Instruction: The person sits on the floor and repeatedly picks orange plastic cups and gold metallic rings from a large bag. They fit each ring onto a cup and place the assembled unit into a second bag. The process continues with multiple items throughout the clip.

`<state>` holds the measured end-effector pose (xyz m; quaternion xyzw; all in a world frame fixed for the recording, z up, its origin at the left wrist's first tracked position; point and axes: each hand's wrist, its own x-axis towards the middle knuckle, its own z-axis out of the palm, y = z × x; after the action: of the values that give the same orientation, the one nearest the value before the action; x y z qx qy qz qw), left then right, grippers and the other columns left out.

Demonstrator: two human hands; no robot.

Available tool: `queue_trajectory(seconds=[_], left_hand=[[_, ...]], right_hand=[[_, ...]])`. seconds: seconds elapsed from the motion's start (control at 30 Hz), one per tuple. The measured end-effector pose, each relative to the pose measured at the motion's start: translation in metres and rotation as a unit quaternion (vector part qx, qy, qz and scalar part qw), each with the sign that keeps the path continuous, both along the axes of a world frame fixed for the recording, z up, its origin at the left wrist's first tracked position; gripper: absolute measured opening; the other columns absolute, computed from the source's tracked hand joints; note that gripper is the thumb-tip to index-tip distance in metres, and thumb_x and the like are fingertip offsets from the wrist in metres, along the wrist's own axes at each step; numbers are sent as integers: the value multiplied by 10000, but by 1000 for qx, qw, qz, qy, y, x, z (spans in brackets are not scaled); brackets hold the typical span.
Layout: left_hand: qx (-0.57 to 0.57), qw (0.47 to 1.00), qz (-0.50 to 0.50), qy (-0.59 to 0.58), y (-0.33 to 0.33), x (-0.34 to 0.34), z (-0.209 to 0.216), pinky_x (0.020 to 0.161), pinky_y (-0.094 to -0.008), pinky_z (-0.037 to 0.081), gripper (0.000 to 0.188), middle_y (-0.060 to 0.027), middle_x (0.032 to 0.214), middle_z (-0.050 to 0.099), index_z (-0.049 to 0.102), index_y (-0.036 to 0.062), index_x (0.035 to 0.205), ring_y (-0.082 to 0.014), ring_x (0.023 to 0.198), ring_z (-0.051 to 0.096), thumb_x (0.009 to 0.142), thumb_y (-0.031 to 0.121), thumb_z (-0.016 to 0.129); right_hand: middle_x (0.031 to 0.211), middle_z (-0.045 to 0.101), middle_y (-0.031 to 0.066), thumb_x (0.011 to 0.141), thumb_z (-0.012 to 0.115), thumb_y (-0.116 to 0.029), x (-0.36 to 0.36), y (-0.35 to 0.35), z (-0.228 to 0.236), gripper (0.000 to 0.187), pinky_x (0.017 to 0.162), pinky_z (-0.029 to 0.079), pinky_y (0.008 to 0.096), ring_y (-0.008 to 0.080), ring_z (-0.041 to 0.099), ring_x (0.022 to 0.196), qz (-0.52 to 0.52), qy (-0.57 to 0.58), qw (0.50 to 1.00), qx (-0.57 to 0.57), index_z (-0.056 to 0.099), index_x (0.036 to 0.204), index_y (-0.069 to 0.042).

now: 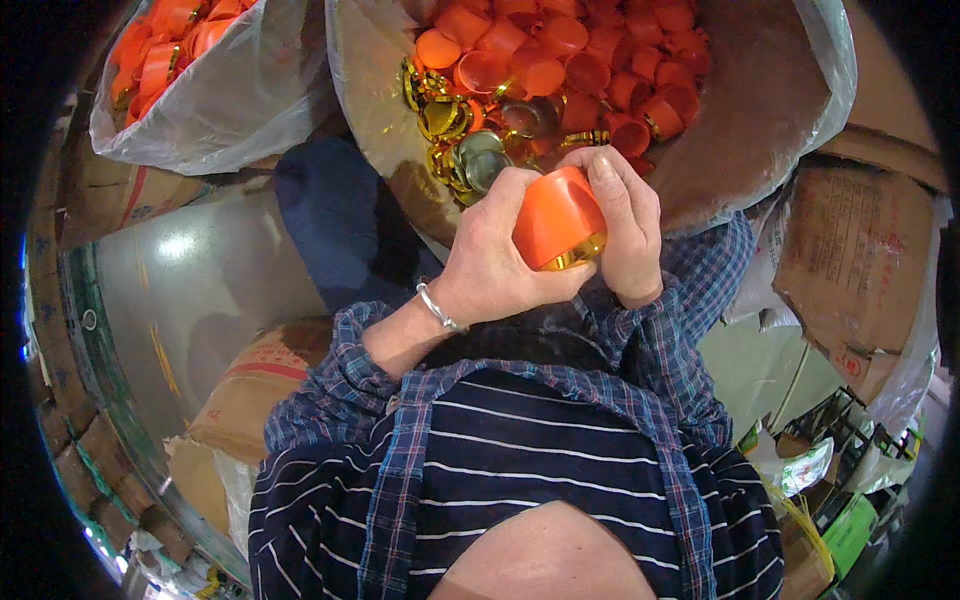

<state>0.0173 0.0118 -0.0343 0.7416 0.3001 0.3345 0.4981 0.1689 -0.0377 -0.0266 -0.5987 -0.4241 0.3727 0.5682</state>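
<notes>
Between both hands, just above my lap, is an orange cup-shaped plastic cap (556, 216) with a shiny gold band (574, 254) at its lower edge. My left hand (488, 243) wraps round its left side and underside, thumb under the gold band. My right hand (632, 225) closes over its right side, fingers bent at the top. Right beyond the hands, a large clear plastic bag (385, 150) stands open. Many orange caps (540, 75) fill it, with gold rings (440, 118) and silvery discs (484, 160) on its near left side.
A second plastic bag (240, 115) with orange pieces (165, 65) stands at the far left. Cardboard (845, 265) lies at the right, and a brown carton or sack (265, 385) at the left. Packets and a green item (850, 535) are at the lower right.
</notes>
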Motion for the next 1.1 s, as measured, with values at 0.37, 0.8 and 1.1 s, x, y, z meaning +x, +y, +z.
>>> queue_trajectory(seconds=[0.37,0.8,1.1], left_hand=[[-24,998,-19,61,-1,6,-3,765,-389,553,682,-172,986,645,514,24,1154,-306,877,685,640,276,885],[-60,998,-3,34,-6,-2,-8,780,-388,543,652,-162,963,634,504,30,1146,-299,875,666,640,236,860],[-141,988,-53,-44,-5,9,-16,803,-377,532,661,-143,963,640,505,15,1164,-263,889,654,693,292,876]], right_hand=[[859,635,73,1033,435,-285,11,1,-26,386,756,462,288,142,574,786,-20,89,995,-32,658,963,22],[920,652,116,1016,457,-238,7,-1,-16,349,803,485,306,194,613,858,41,-36,998,-6,641,1039,59],[932,685,139,1003,465,-351,24,1,-39,446,830,510,337,240,654,865,24,233,969,-85,661,1051,47]])
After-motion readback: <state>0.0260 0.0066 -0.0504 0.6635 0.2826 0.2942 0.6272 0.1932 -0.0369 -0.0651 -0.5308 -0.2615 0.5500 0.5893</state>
